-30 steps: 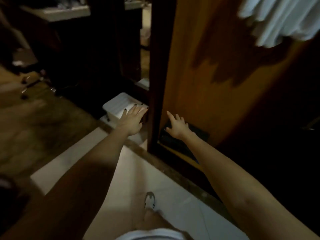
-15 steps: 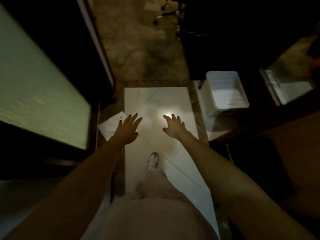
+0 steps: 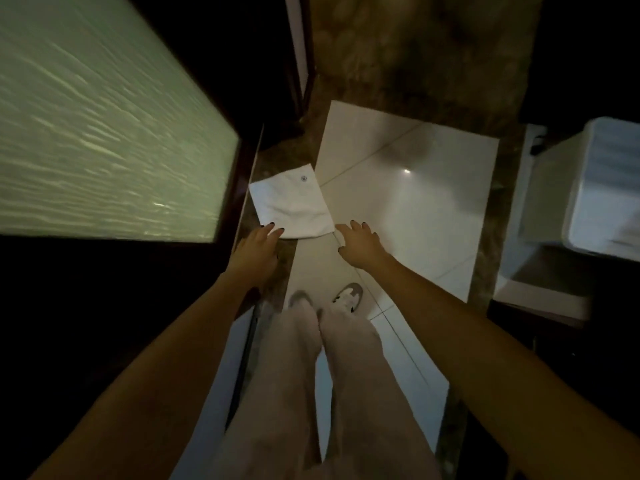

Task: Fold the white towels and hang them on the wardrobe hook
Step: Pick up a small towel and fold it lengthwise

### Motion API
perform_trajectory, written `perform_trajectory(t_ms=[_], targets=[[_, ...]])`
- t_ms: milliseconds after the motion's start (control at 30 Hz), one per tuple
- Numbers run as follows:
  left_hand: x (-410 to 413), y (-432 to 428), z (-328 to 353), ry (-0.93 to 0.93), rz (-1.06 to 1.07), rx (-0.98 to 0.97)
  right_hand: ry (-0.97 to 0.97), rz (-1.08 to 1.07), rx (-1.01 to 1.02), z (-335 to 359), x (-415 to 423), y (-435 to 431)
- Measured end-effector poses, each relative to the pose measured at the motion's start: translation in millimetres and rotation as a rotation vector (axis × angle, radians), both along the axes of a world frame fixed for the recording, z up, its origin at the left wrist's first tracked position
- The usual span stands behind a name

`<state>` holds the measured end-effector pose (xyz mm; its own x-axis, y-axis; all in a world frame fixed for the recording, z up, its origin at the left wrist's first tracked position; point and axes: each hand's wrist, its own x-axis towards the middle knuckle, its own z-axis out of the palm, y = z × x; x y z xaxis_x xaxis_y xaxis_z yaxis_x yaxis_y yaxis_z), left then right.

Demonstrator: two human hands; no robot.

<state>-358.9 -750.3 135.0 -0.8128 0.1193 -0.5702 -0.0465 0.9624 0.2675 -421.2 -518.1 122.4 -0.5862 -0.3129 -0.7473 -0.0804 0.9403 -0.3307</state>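
One white towel [image 3: 292,202], folded flat, lies on the floor [image 3: 408,202] beside a frosted glass panel [image 3: 104,126]. Left hand [image 3: 258,249] and right hand [image 3: 358,242] both spread, empty, reaching either side of its near edge, likely to lift it.

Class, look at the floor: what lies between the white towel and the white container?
In the head view, only bare floor separates the white towel from the white container.
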Motion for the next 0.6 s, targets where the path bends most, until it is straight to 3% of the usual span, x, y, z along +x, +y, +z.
perform_trajectory(t_ms=[167, 367, 600], targets=[[-22, 1, -116, -0.094, 0.04, 0.04, -0.009, 0.098, 0.009, -116, -23, -3], [-38, -15, -269, -0.07, 0.059, 0.019, 0.002, 0.2, 0.05, -273, -52, -18], [-29, -36, -445, -0.058, -0.007, 0.01, 0.102, 0.282, -0.149, -440, -69, -45]])
